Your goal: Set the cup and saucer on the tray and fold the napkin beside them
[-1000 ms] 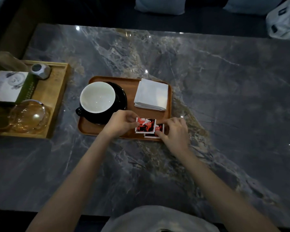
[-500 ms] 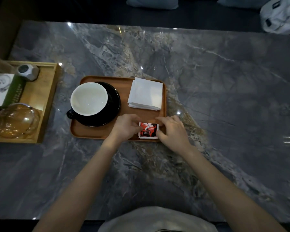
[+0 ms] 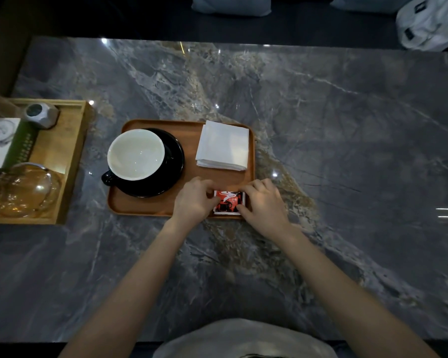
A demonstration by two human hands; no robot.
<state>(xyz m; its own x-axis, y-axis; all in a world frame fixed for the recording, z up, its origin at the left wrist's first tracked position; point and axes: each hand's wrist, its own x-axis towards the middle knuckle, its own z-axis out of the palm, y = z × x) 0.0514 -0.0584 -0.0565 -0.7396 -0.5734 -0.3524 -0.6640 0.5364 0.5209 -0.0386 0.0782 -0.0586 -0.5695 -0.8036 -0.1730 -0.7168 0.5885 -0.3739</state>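
Note:
A brown wooden tray [image 3: 145, 208] lies on the marble table. On its left part a black cup [image 3: 136, 155] with a white inside stands on a black saucer [image 3: 175, 161], handle pointing left. A folded white napkin [image 3: 223, 146] lies on the tray's far right part. At the tray's near right corner lie red and white sachets [image 3: 229, 202], stacked. My left hand [image 3: 194, 200] pinches their left edge and my right hand [image 3: 263, 202] pinches their right edge, fingers curled.
A lighter wooden tray [image 3: 70, 161] at the left edge holds a glass teapot [image 3: 23, 189], a grey faceted object [image 3: 40, 115] and a white and green box [image 3: 3, 143]. A white bag [image 3: 429, 21] lies beyond the table's far right.
The two offset sachets have been pushed together into one aligned stack at the tray's near right corner. Both hands stayed on its edges.

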